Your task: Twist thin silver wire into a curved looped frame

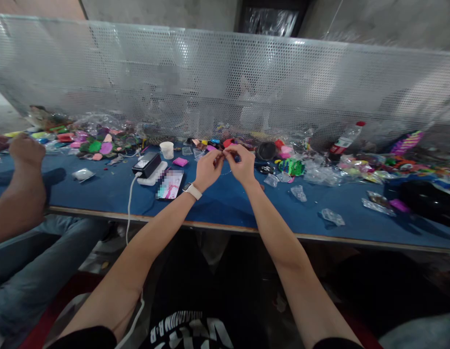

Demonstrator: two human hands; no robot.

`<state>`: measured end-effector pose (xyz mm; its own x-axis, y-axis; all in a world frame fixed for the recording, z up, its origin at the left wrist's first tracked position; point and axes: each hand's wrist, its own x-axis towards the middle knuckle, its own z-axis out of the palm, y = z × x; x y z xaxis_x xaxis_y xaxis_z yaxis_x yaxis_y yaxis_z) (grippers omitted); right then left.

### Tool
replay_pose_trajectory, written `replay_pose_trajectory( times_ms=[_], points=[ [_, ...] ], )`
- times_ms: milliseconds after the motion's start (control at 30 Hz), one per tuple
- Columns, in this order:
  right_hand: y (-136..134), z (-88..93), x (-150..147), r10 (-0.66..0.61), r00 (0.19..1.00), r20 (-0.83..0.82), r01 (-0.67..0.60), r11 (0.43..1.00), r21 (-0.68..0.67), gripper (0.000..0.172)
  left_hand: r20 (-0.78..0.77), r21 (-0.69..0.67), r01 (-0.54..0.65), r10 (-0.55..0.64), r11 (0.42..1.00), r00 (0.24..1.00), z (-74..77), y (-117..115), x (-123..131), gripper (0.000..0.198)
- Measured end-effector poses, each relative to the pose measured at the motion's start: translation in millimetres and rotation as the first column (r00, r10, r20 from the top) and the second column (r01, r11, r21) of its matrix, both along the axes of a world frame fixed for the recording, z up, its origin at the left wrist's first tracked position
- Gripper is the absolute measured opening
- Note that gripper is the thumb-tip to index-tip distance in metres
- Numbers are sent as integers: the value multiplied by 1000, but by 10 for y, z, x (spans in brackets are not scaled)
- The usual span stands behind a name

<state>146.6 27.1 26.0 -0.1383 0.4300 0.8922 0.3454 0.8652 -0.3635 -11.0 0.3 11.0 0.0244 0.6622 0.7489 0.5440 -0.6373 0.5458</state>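
Observation:
My left hand (208, 169) and my right hand (242, 164) meet above the blue tabletop (225, 208), fingertips pinched together. Whatever lies between the fingers is too small and covered to name. A pale watch band (192, 191) circles my left wrist. Close to the left hand lie a phone (170, 184) with a lit screen and a small pink packet (180, 161). Right of my right hand are a dark round container (267, 150), a green clay-like piece (292, 166) and small clear bags (271, 180).
Colourful pieces and plastic bags line the perforated metal panel (210, 82). A black adapter (147, 165) with a white cable and a white cup (167, 150) stand left. A cola bottle (345, 140) leans right. Another person's hand (27, 148) rests far left; a black bag (428, 198) lies right.

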Motion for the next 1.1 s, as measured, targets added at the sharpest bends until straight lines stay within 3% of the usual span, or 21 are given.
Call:
replay_pose_trajectory(
  times_ms=[133,333,500,800,933,1100],
  points=[
    [-16,66,73,1,994,111,-14,994,113,23,121,-61,120,-112,991,986,26,34,-5,10],
    [55,97,196,-42,971,236,10,991,135,26,187,-100,208,-187,973,964,43,36,12,14],
    [21,134,203,-47,952,303,15,994,108,28,148,-103,174,-158,979,976,47,13,-6,12],
    [-5,193,241,35,947,319,-67,994,89,23,-87,117,68,-58,991,995,-34,99,-67,11],
    [47,163,234,71,952,298,-67,997,-25,22,-170,220,30,8,975,985,-62,139,-105,13],
    [48,131,191,136,981,142,-111,979,-168,30,-209,253,7,48,967,977,-67,148,-141,14]
  ],
)
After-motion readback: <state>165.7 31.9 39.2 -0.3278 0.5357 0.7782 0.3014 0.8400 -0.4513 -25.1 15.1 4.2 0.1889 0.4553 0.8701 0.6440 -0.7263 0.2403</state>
